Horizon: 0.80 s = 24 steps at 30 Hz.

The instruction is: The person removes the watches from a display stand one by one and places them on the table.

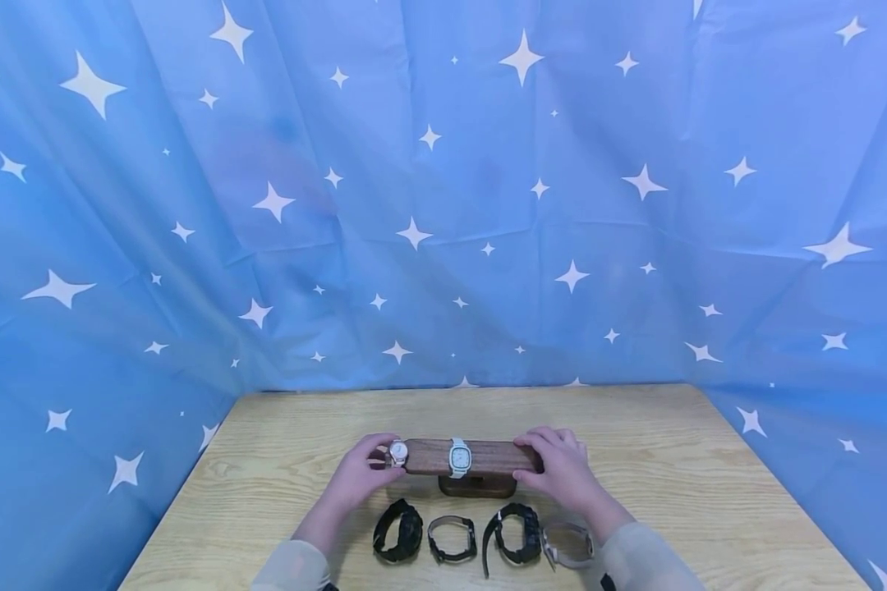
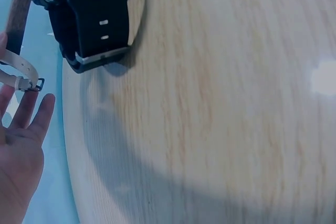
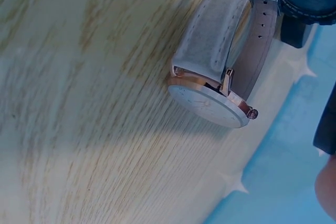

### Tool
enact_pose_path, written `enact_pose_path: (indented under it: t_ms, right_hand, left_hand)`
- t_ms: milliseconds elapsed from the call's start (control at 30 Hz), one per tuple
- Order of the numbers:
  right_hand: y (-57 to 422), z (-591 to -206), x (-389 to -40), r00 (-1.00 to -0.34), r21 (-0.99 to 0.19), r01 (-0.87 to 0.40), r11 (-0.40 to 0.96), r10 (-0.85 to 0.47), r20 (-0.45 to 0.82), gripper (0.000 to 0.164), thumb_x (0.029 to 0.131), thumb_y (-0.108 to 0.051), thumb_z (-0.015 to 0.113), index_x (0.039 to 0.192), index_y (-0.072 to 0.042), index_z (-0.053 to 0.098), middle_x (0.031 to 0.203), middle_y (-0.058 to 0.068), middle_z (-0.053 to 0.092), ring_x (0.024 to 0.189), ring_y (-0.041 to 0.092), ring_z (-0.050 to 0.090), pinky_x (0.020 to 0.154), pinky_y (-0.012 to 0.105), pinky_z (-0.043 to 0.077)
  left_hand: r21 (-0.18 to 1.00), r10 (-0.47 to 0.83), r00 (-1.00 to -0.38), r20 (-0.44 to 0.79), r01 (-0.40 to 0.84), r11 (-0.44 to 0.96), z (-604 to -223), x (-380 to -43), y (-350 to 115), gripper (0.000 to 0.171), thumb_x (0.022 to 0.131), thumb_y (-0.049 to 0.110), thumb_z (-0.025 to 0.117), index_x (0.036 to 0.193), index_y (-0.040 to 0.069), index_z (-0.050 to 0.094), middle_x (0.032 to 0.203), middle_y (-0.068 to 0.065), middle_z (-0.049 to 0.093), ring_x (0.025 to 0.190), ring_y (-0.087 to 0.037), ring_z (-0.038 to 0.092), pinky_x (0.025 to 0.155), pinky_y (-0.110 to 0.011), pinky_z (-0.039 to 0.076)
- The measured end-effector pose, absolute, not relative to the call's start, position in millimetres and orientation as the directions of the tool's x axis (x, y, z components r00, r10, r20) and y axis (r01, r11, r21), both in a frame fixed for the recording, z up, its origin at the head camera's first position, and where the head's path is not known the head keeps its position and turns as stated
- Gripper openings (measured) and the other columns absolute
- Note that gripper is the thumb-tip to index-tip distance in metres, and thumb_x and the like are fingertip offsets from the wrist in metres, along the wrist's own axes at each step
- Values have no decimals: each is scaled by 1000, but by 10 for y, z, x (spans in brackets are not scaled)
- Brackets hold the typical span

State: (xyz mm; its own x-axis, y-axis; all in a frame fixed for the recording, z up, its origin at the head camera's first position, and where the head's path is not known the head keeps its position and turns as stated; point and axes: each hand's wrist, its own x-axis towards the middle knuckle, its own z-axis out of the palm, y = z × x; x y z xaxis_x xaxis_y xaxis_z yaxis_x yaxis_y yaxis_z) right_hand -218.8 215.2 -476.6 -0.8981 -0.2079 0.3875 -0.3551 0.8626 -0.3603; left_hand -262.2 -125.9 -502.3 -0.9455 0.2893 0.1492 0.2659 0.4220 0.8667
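A dark wooden watch stand (image 1: pixel 495 455) lies crosswise, its bar raised on a base. At the bar's left end, my left hand (image 1: pixel 358 476) pinches a round-faced watch (image 1: pixel 398 452) between thumb and fingers. Its pale strap (image 2: pixel 22 66) and buckle show in the left wrist view, looped past the bar's end. My right hand (image 1: pixel 565 472) grips the bar's right end, thumb at the near side and fingers over the far side. Around the middle of the bar sits a white square-faced watch (image 1: pixel 460 460). In the right wrist view only a fingertip (image 3: pixel 328 187) of that hand shows.
In front of the stand, a row of watches lies on the wooden table (image 1: pixel 266 460): a chunky black one (image 1: pixel 409 533), a slim dark-cased one (image 1: pixel 471 539), a black long-strapped one (image 1: pixel 529 533) and a grey-strapped one (image 3: pixel 210 51). A blue star-patterned curtain (image 1: pixel 443 189) hangs behind.
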Motion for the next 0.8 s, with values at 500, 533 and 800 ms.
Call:
enact_pose_path:
  t_ms: [500, 533, 800]
  right_hand:
    - [2151, -4761, -2187, -915, -366, -333, 869, -203, 350, 46, 72, -38, 79, 112, -19, 65, 115, -3, 57, 101, 26, 45, 78, 43, 33]
    - [2149, -4760, -2189, -915, -367, -331, 869, -202, 348, 46, 72, -38, 79, 112, -19, 65, 115, -3, 57, 101, 26, 45, 78, 43, 33]
    - [2143, -4765, -2192, -904, -362, -343, 867, -200, 377, 45, 71, -33, 81, 110, -19, 65, 113, -2, 58, 100, 28, 45, 76, 44, 33]
  left_hand:
    - [871, 281, -947, 154, 265, 413, -5009, -2564, -1314, 58, 75, 21, 78, 127, 10, 54, 121, -9, 53, 100, -28, 57, 82, -37, 51]
    - [869, 282, -947, 153, 265, 419, -5016, -2558, -1330, 58, 75, 21, 78, 127, 10, 54, 121, -9, 53, 100, -28, 57, 82, -37, 51]
    - [853, 297, -946, 130, 259, 453, -5079, -2492, -1442, 58, 76, 24, 77, 127, 12, 53, 124, -9, 53, 102, -29, 57, 81, -37, 51]
